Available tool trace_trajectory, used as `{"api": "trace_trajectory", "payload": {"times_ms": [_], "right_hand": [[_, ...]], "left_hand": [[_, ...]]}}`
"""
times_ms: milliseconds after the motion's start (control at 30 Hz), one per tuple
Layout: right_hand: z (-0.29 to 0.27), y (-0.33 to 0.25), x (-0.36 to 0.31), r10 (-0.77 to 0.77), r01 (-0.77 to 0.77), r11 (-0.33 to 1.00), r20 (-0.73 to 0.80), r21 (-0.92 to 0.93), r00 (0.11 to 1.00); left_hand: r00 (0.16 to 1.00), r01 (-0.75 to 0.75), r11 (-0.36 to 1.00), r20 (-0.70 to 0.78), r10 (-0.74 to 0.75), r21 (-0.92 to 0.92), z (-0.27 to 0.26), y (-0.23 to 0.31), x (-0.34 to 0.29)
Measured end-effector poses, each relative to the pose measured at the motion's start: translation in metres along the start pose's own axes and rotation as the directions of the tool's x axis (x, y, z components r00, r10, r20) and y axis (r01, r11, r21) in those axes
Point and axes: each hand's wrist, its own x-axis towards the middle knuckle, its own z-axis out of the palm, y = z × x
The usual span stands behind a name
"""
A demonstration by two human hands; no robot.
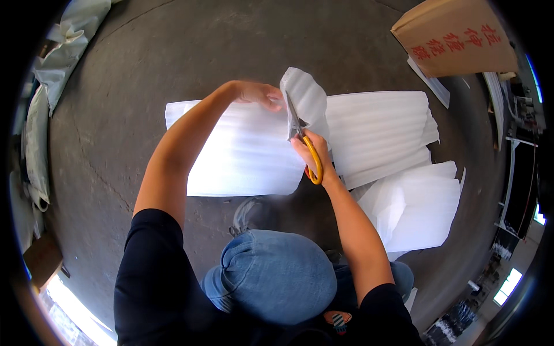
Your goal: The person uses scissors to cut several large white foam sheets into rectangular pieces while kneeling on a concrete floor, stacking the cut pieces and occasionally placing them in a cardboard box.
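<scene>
My right hand (314, 145) grips a pair of scissors (313, 161) with yellow-orange handles, blades pointing up and away from me. The blades lie against a white foam sheet (245, 147), where a strip (307, 95) of it curls up to the right of the cut. My left hand (258, 94) is at the sheet's far side, left of the blades, its fingers and thumb closed together on the foam near the cut; the fingertips are slightly blurred. Directly to the right lies another white foam piece (378, 130).
A folded foam piece (418, 207) lies near my right knee. The dark concrete floor (115, 132) surrounds the sheets. A cardboard box (453, 40) with red print stands at the far right, and silvery wrapped bundles (39, 144) line the left side. My bent knee (280, 271) is close in front.
</scene>
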Motion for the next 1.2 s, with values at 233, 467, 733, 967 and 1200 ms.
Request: {"api": "trace_trajectory", "payload": {"times_ms": [233,467,733,967,1200], "right_hand": [[-0.013,0.004,-0.008,-0.028,0.028,0.999,0.03,0.021,0.999],[-0.011,0.016,-0.002,-0.098,0.091,0.984,0.035,0.155,0.995],[-0.03,0.026,-0.008,-0.016,-0.031,0.943,0.14,0.332,0.99],[-0.038,-0.007,-0.018,-0.013,-0.036,0.976,0.222,0.216,0.975],[-0.037,-0.011,-0.019,-0.001,-0.039,0.965,0.15,0.259,0.989]], "left_hand": [[0.927,-0.215,0.965,-0.343,0.153,-0.152,0.037,0.0,0.005],[0.849,-0.282,0.958,-0.479,0.223,-0.054,0.029,0.007,-0.007],[0.497,0.086,0.869,-0.777,0.387,0.488,0.042,0.06,-0.013],[0.431,0.17,0.799,-0.773,0.466,0.577,0.054,0.075,-0.01],[0.52,0.24,0.755,-0.737,0.431,0.611,0.067,0.093,-0.009]]}}
